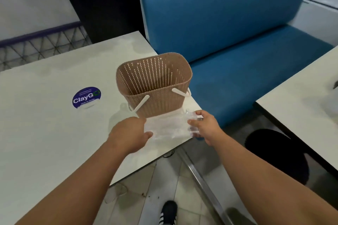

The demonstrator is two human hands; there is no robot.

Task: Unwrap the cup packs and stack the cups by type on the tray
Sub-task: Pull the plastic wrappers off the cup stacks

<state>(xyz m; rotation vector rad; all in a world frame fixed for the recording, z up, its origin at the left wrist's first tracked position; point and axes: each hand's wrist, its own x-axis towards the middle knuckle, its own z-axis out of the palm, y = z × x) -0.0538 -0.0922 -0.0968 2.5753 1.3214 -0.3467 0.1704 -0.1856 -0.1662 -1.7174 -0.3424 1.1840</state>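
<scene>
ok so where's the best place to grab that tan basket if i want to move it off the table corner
Take the basket by its two white handles, coming down from above. It stands upright with its mouth open, and the handles hang down its near wall on the side facing you, so a reach from the near side looks easiest. Its perforated walls look wide for one hand.

Both hands, left hand and right hand, grip a clear cup pack beside a basket.
</scene>
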